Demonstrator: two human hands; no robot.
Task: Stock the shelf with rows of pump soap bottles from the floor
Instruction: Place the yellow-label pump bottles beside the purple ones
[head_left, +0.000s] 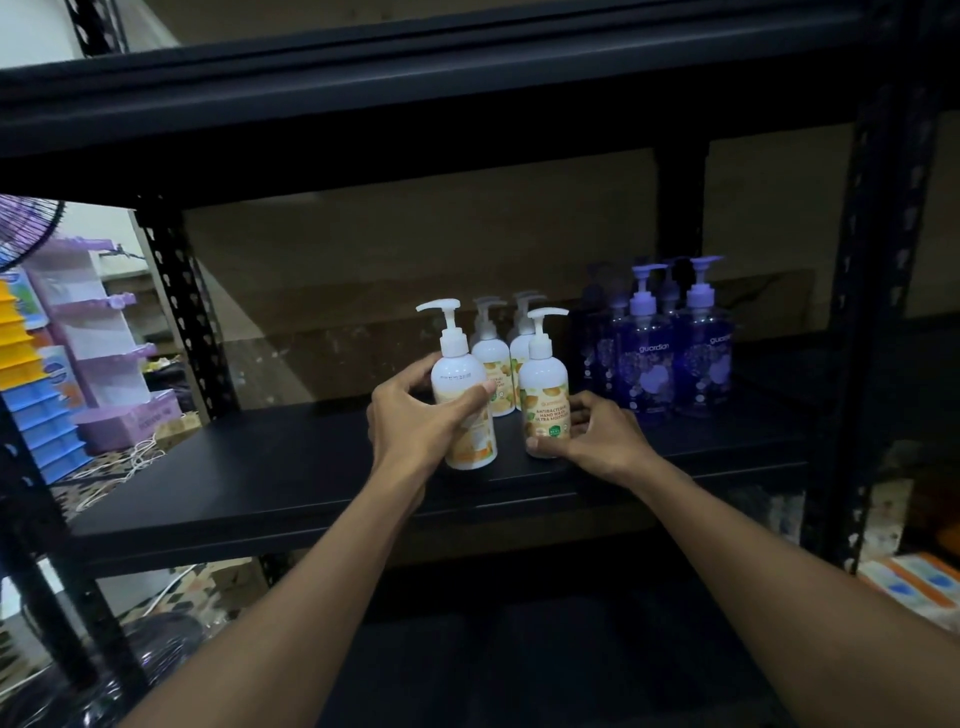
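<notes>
Two white pump soap bottles with orange labels stand at the front of the black shelf (270, 467). My left hand (415, 421) grips the left white bottle (460, 374) around its body. My right hand (592, 436) holds the right white bottle (544, 384) near its base, thumb in front. Behind them stand two more white pump bottles (491, 358). To the right, several purple pump bottles (647, 358) stand in rows on the same shelf.
An upper black shelf (415, 130) overhangs closely. Black perforated uprights (176, 301) frame both sides. Left of the rack are a purple display stand (98, 332), stacked yellow and blue trays (26, 384) and a fan. Packaged goods (914, 577) lie at lower right.
</notes>
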